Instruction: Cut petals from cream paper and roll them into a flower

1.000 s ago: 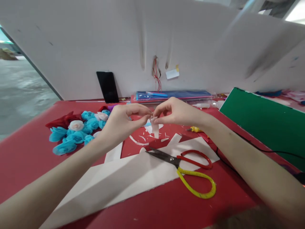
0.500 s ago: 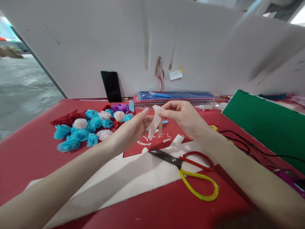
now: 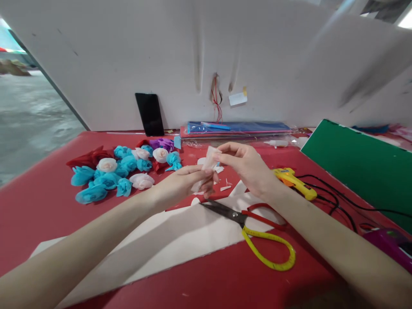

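Both of my hands hold one small strip of white paper (image 3: 207, 165) above the red table (image 3: 38, 206). My right hand (image 3: 246, 165) pinches its upper end between thumb and fingertips. My left hand (image 3: 186, 182) closes its fingers on the lower end, a little nearer to me. Below them lie white paper scraps (image 3: 225, 187) and a large white sheet (image 3: 180, 240). Scissors (image 3: 254, 229) with one red and one yellow handle rest on that sheet, just under my right wrist.
A heap of blue, white, red and purple paper flowers (image 3: 122, 169) lies at the left. A yellow glue gun (image 3: 294, 181) with black cables sits at the right, beside a green board (image 3: 360, 165). A black phone (image 3: 149, 114) leans on the white back wall, next to flat packs of coloured sheets (image 3: 238, 128).
My hands drew apart, stretching the paper out from a tight pinch. My left hand then dropped lower and regripped the bottom end. The view shifted, and the glue gun came into sight.
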`<state>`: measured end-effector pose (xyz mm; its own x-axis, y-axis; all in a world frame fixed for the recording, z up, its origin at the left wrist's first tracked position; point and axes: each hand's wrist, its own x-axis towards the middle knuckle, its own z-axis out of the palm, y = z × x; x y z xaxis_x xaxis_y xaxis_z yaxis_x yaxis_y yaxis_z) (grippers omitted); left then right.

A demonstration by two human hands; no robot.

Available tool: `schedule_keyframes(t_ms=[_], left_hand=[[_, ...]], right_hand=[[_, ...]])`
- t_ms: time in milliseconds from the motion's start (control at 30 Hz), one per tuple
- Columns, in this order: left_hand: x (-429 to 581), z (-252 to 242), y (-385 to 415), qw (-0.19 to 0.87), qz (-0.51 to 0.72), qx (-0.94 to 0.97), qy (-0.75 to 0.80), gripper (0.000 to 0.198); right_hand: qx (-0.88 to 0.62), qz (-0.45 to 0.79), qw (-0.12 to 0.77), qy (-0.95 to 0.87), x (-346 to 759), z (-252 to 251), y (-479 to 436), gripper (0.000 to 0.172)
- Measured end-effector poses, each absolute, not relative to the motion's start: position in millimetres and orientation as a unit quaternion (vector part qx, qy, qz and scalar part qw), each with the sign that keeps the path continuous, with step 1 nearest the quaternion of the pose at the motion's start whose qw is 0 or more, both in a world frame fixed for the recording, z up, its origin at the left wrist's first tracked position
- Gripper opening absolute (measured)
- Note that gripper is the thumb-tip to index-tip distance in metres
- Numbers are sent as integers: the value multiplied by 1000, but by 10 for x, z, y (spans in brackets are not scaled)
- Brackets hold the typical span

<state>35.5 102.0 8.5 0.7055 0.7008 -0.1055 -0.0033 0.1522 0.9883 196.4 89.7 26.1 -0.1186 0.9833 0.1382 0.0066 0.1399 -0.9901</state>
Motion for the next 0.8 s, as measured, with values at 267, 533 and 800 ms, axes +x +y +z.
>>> schedule_keyframes(t_ms=[267, 533, 800], left_hand=[[173, 128, 988, 684, 169, 640, 307, 31], [-30, 177, 909, 670, 112, 660, 321, 25], [-311, 276, 857, 694, 6, 652, 305, 28]], right_hand=[[-470, 564, 342, -586, 2014, 299, 934, 43], [-406, 631, 225, -622, 1827, 206, 890, 23], [-357, 597, 143, -704, 1544, 231, 941, 35]])
